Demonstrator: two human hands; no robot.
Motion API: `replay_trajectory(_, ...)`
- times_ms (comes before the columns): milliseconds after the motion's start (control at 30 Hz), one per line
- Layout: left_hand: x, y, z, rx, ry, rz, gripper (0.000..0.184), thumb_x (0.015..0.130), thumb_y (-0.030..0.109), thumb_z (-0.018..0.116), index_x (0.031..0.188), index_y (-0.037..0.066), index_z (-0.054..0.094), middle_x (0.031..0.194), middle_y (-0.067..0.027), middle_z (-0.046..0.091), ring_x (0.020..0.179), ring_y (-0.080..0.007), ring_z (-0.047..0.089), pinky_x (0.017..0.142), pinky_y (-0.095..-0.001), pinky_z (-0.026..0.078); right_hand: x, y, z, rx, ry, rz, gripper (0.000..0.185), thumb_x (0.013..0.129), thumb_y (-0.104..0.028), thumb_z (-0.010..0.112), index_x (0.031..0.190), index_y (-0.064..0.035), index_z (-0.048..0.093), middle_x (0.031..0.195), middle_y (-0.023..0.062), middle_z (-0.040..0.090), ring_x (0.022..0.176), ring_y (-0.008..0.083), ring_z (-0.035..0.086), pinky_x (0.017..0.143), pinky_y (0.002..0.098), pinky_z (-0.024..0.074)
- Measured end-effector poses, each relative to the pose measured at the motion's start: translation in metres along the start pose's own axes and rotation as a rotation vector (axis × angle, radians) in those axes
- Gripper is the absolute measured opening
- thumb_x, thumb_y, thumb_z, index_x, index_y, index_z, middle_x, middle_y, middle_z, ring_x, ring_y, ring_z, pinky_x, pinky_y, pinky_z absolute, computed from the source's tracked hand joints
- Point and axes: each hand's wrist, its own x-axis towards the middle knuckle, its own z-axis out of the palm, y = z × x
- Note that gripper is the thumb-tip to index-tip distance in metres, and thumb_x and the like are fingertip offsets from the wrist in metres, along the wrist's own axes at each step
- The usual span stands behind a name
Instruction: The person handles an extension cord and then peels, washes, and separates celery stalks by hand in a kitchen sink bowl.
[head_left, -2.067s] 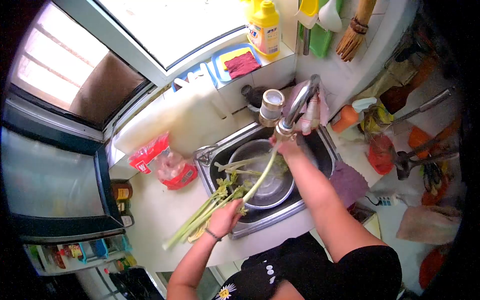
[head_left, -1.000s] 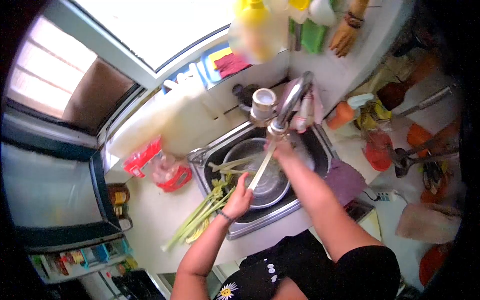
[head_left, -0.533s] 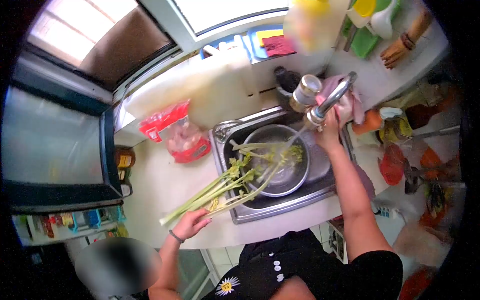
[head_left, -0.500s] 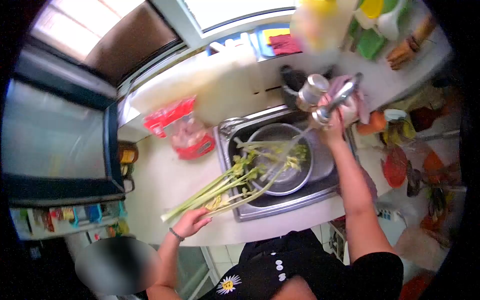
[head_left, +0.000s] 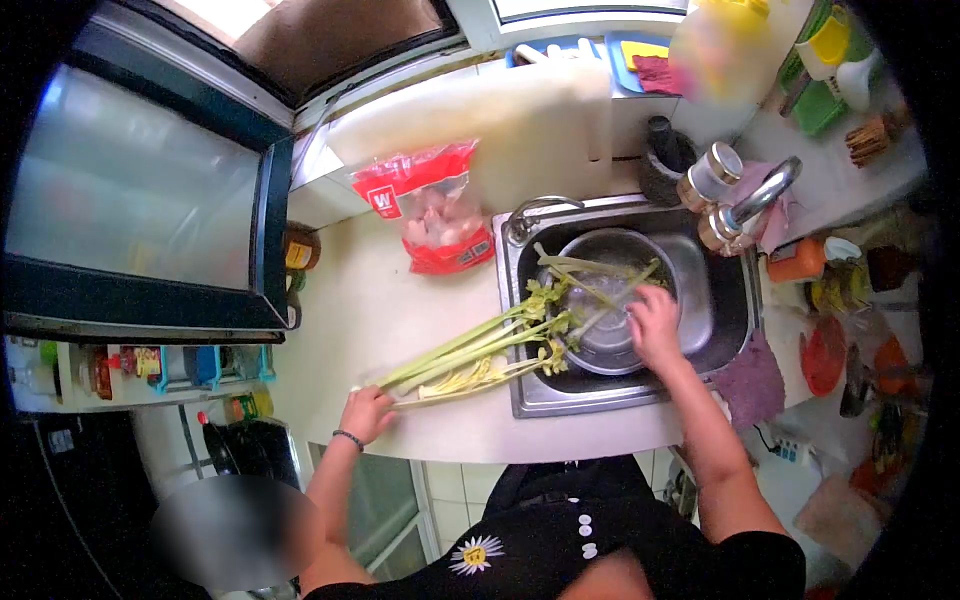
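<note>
Green celery stalks (head_left: 455, 346) stretching from beside the curled fingers of the left hand (head_left: 367, 413), grip unclear, metal basin (head_left: 600, 354) beneath the bent fingers of the right hand (head_left: 655, 325), hold also unclear

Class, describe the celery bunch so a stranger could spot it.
Find the metal sink in the pale counter. Across its left edge lies the celery bunch, leafy ends over the sink. Unlike the stalks in the basin, most of its length rests on the counter.
</note>
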Motion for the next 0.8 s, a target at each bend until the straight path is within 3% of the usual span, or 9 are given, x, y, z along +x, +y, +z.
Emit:
replay_trajectory(33,0.0,0.005,0.0,-0.002,-0.003,-0.01,0.017,0.077,0.021,0.064,0.089,0.008,0.062,0.09,-0.0105,0.055,0.089,-0.0297,0.053,0.079,-0.0407,0.042,-0.001,-0.01,0.009,0.07,-0.037,-0.023,0.018,0.072,-0.007,0.064,0.089,-0.0068,0.062,0.115,0.0105,0.052,0.112,0.0307,0.045,0.092,0.0448,0.036)
replay_trajectory(100,0.01,0.026,-0.01,-0.07,0.256,-0.098,0.021,0.075,0.022,0.066,0.09,0.008,0.061,0.091,-0.0117,0.054,0.089,-0.0301,0.052,0.081,-0.0397,0.041,0.003,-0.034,0.028,0.198,-0.072,-0.051,0.014,0.073,-0.007,0.064,0.087,-0.0059,0.062,0.102,0.0093,0.059,0.102,0.0287,0.051,0.087,0.0405,0.0402)
replay_trajectory(200,0.035,0.043,-0.007,-0.111,0.38,-0.121,0.02,0.075,0.019,0.066,0.091,0.008,0.059,0.092,-0.0115,0.053,0.09,-0.0295,0.051,0.08,-0.0397,0.042,0.01,-0.052,0.059,0.359,-0.105,-0.067,0.014,0.073,-0.007,0.063,0.087,-0.0056,0.062,0.097,0.0093,0.06,0.096,0.0296,0.053,0.084,0.039,0.0427)
replay_trajectory(267,0.055,0.059,-0.005,-0.182,0.454,-0.028,0.017,0.074,0.016,0.065,0.088,0.008,0.058,0.093,-0.0106,0.053,0.09,-0.0288,0.051,0.079,-0.0396,0.042,0.013,-0.061,0.074,0.344,-0.092,-0.071,0.015,0.073,-0.006,0.062,0.088,-0.006,0.061,0.094,0.0099,0.06,0.093,0.0302,0.054,0.082,0.0389,0.0443)
replay_trajectory(467,0.1,0.087,0.016,-0.219,0.476,0.041,0.013,0.073,0.01,0.063,0.085,0.007,0.058,0.092,-0.0098,0.053,0.091,-0.0278,0.051,0.078,-0.0384,0.042,0.021,-0.068,0.081,0.261,-0.006,-0.062,0.017,0.071,-0.002,0.061,0.088,-0.0059,0.06,0.091,0.01,0.058,0.092,0.0309,0.053,0.082,0.0395,0.0442)
replay_trajectory(600,0.106,0.076,0.02,-0.215,0.488,-0.021,0.012,0.073,0.009,0.062,0.085,0.008,0.058,0.091,-0.0071,0.053,0.091,-0.0261,0.051,0.078,-0.038,0.041,0.028,-0.084,0.079,0.295,0.034,-0.148,0.014,0.072,-0.004,0.062,0.086,-0.006,0.06,0.089,0.0095,0.057,0.089,0.0294,0.053,0.077,0.039,0.0438)
replay_trajectory(800,0.115,0.078,0.017,-0.234,0.484,0.105,0.011,0.073,0.01,0.063,0.083,0.008,0.06,0.086,-0.0065,0.054,0.089,-0.025,0.052,0.079,-0.0371,0.04,0.043,-0.13,0.075,0.361,-0.005,-0.268,0.011,0.073,-0.009,0.063,0.084,-0.0059,0.06,0.087,0.0096,0.058,0.087,0.0286,0.054,0.076,0.0387,0.0431)
